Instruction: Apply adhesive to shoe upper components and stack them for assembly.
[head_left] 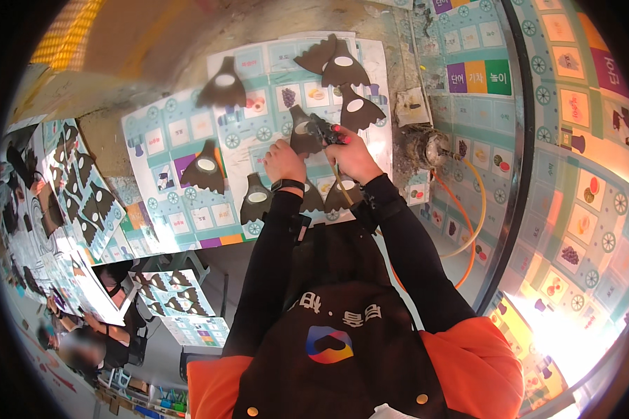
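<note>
My right hand (357, 158) is closed around a small black hand tool with red parts (330, 133), and a thin tan hose hangs below it. The tool's front is over a dark fan-shaped piece (304, 130) with a pale oval in its middle. Beside that piece's lower left edge, my left hand (284, 163) rests with bent fingers low on the printed sheet (241, 146); what is under the fingertips is hidden. More such scalloped pieces lie around: one (223, 82) at the far left, several overlapping (344, 63) at the far right, another (256, 198) near my left wrist.
A further dark piece (205, 166) lies on the sheet's left part. Right of the table stands a grimy round metal fitting (430, 146), with orange (474, 241) and yellow hoses curving down. Printed sheets line the right-hand wall. At far left, other people work at tables with similar pieces (84, 188).
</note>
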Tool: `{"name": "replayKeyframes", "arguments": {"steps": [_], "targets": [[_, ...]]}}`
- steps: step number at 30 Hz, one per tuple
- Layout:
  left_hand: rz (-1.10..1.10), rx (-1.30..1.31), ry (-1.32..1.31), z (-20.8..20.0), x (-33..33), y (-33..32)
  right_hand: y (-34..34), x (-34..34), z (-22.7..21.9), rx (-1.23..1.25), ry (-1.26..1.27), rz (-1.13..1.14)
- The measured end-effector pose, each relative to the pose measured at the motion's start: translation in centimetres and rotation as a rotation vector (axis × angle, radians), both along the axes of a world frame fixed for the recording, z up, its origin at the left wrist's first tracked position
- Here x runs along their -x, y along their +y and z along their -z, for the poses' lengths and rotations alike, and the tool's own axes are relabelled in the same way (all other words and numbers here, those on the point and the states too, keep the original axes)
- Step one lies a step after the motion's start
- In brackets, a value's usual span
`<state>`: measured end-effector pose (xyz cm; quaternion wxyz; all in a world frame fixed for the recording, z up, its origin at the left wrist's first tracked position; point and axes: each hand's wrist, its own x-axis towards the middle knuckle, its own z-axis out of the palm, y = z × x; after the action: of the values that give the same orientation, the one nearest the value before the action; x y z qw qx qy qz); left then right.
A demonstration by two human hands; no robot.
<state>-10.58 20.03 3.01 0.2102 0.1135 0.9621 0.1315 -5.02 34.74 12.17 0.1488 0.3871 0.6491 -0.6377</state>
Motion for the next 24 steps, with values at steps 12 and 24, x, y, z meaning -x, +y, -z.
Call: {"name": "replayKeyframes", "arguments": {"steps": [12, 24], "targets": [[-0.054, -0.242, -0.112, 2.1, -0.5, -0.5, 1.5, -4.4, -3.6, 0.151, 0.122, 0.234], [-0.052, -0.074, 0.01, 3.5, -1.4, 1.3, 5.2, -10.0, -5.4, 0.075, 0.131, 0.505]]}}
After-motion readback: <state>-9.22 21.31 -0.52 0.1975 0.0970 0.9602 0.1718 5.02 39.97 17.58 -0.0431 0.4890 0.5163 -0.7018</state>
